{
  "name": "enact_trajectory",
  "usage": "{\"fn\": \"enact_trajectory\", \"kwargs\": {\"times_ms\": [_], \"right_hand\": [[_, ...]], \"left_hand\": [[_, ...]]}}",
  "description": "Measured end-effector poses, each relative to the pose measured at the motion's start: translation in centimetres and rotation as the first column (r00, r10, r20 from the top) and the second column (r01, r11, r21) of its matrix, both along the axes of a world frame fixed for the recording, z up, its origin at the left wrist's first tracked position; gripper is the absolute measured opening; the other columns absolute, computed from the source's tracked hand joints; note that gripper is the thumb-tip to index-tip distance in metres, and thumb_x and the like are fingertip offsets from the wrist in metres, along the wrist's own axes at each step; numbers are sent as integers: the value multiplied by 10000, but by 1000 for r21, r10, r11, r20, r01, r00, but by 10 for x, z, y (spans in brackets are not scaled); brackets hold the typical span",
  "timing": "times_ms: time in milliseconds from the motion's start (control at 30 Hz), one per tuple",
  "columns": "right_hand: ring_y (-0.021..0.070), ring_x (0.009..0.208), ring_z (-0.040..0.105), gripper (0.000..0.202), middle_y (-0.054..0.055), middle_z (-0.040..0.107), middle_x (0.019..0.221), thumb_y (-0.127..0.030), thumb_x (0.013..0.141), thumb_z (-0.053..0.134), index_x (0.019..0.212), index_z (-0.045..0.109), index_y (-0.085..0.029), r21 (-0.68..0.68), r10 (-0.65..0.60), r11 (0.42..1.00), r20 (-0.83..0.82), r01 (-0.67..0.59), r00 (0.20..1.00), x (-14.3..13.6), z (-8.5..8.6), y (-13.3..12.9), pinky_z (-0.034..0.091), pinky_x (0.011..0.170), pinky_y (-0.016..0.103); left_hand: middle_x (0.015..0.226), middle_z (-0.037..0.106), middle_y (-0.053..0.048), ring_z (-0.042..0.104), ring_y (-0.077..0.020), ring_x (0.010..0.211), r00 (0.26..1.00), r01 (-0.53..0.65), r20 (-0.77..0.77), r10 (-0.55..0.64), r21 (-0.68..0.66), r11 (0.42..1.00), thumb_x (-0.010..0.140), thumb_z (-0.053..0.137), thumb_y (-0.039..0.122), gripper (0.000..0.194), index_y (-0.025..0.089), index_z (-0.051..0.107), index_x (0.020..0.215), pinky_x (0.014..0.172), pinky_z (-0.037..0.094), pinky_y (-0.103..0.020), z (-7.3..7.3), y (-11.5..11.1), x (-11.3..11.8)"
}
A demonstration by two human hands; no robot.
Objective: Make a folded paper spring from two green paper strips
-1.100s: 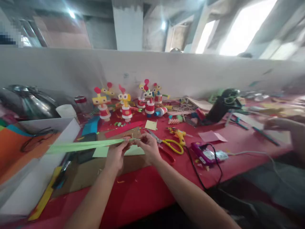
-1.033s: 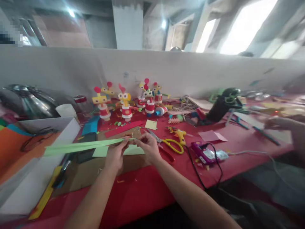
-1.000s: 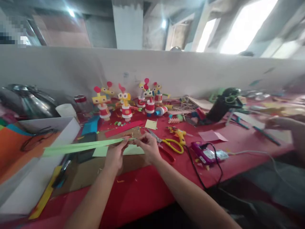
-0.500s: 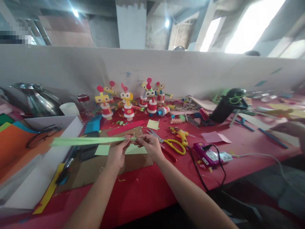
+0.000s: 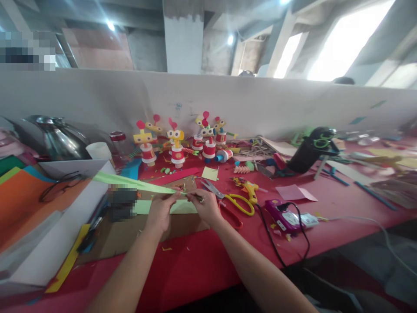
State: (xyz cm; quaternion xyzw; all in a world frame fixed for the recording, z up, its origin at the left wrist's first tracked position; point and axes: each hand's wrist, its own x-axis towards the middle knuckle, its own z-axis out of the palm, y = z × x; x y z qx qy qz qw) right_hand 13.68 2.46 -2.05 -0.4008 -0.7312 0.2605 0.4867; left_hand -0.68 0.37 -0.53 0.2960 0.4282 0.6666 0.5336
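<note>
A long light-green paper strip (image 5: 137, 183) stretches from my fingers out to the left, over the cardboard and the box edge. My left hand (image 5: 162, 211) pinches it near its right end. Close beside it, my right hand (image 5: 206, 208) has its fingers closed on that same end; the tip itself is hidden in them. Beneath both hands lies a pale green paper piece (image 5: 184, 207) on a brown cardboard sheet (image 5: 114, 241). A small coiled paper spring (image 5: 179, 187) sits just beyond my fingertips. Scissors with yellow handles (image 5: 239, 204) rest right of my right hand.
Several paper-cup figures (image 5: 177, 155) stand along the back. A yellow glue gun (image 5: 250, 191) and a purple power strip (image 5: 282, 215) with cables lie to the right. At left are a white box (image 5: 65, 243) of coloured paper and a steel jug (image 5: 58, 141).
The strip's far left end has swung upward, so it now slants down toward my hands. Both hands keep their hold in nearly the same spot. The camera view has shifted slightly.
</note>
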Motion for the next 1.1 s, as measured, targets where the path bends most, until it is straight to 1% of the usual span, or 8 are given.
{"fn": "enact_trajectory", "kwargs": {"times_ms": [167,267,433,533,633,767,867,1100], "right_hand": [[167,698,622,193,34,698,750,-288,873,539,797,697,-208,123,-60,991,38,55,997,2,-2,-1,450,636,244],[173,739,622,199,47,699,773,-273,894,513,861,699,-214,240,-113,967,109,84,988,3,-4,-2,448,684,254],[180,769,630,199,64,717,841,-306,899,523,953,696,-225,346,-154,937,269,54,951,5,-3,-3,414,713,279],[186,797,644,208,66,730,901,-307,895,538,1028,681,-236,376,-136,927,339,-2,931,4,1,-5,379,744,308],[167,815,655,206,55,737,921,-238,907,512,1019,684,-249,375,-103,926,369,-46,924,3,3,-8,352,762,313],[154,776,652,218,46,744,865,-216,910,494,977,697,-255,386,-109,921,386,-53,916,2,2,-10,335,780,315],[153,729,642,218,45,743,807,-232,914,488,937,705,-248,408,-121,911,399,-58,909,3,1,-11,325,790,326],[151,709,630,237,36,740,827,-182,905,488,1002,688,-263,445,-130,893,382,-59,915,9,1,-9,305,819,347]], "left_hand": [[709,670,5,568,-73,600,988,-38,147,41,-22,999,524,825,254,281,159,710,762,545,407,-181,9,0,-8],[707,651,10,545,-63,569,990,-6,138,13,-53,999,550,798,233,284,160,704,807,492,378,-169,9,2,-12],[618,620,8,503,-50,518,991,58,125,-52,-48,997,521,740,130,184,118,685,696,478,371,-156,4,4,-11],[604,627,-6,503,-50,498,992,63,114,-55,-73,995,504,693,103,144,104,673,647,472,373,-152,4,3,-9],[627,657,-47,524,-64,488,993,75,100,-62,-136,988,497,623,86,119,96,660,610,441,360,-154,5,2,-8],[581,629,-43,426,-32,393,992,58,124,-37,-167,984,493,552,74,85,99,612,549,339,219,-142,7,3,-14],[530,591,-27,326,-10,339,986,20,167,7,-162,987,491,526,52,69,106,564,511,316,159,-143,10,5,-20],[498,546,0,309,-12,314,958,-84,253,134,-199,976,501,478,-17,151,127,507,534,312,174,-141,25,8,-43]]}}
